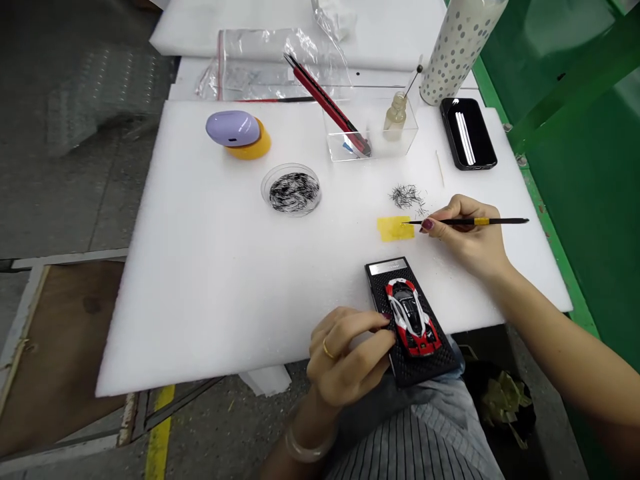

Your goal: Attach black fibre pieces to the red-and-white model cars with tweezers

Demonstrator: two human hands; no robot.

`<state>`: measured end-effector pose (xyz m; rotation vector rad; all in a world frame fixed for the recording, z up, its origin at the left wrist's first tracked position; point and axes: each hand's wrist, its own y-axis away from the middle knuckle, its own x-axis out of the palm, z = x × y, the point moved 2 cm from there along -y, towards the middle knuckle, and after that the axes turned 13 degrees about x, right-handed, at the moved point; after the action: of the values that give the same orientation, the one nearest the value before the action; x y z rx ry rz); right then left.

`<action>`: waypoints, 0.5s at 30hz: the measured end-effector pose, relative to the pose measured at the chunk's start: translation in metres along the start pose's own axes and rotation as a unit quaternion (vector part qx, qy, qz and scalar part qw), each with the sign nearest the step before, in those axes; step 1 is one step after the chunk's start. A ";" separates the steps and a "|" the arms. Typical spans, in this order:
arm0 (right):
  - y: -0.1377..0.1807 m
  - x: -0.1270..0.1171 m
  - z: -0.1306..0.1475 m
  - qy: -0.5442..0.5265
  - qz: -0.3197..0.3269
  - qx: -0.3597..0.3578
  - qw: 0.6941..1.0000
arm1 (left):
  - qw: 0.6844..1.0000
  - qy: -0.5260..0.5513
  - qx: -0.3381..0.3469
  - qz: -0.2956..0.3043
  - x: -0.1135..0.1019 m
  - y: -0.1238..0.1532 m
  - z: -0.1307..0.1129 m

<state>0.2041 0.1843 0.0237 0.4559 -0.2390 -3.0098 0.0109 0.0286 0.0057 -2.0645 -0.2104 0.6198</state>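
Note:
My right hand [465, 240] pinches a thin paintbrush [493, 221] with a black handle and a yellow band. The brush tip is at a small yellow rectangle [390, 229], perhaps tape, lying on the white board. Just beyond it is a loose pile of tiny black slivers [406, 196]. My left hand [345, 353] grips the left edge of a black textured display base [403, 373], which is tilted at the board's front edge. On that base sits a red and white model car [411, 317]. The fingertips are close to the car's side.
A round clear dish [314, 208] holds more black slivers. Behind are a purple and yellow object [233, 129], a clear box [345, 152] with a red-handled tool [327, 100] and small bottle [395, 120], a phone [468, 133], a dotted tumbler [460, 50] and a plastic bag [280, 63].

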 end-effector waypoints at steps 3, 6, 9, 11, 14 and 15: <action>0.003 0.001 0.001 0.016 -0.006 0.011 1.000 | 1.000 -0.001 -0.002 0.004 0.000 0.000 0.001; 0.003 0.002 0.001 0.023 -0.014 0.013 1.000 | 1.000 0.004 0.009 -0.006 0.001 0.000 0.001; 0.001 0.001 0.000 0.027 -0.012 0.014 0.999 | 1.000 0.010 0.019 -0.009 0.002 0.001 0.003; 0.000 -0.001 0.000 0.012 -0.008 0.013 1.000 | 1.000 0.013 0.022 -0.010 0.002 0.002 0.003; 0.010 -0.005 0.000 -0.052 -0.002 0.000 0.999 | 1.000 0.014 0.019 -0.014 0.002 0.002 0.003; 0.016 -0.005 0.000 -0.078 0.000 -0.007 0.997 | 1.000 0.015 0.016 -0.014 0.002 0.002 0.003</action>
<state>0.2102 0.1690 0.0284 0.2197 -0.2293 -3.0474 0.0110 0.0308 0.0024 -2.0344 -0.2100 0.5725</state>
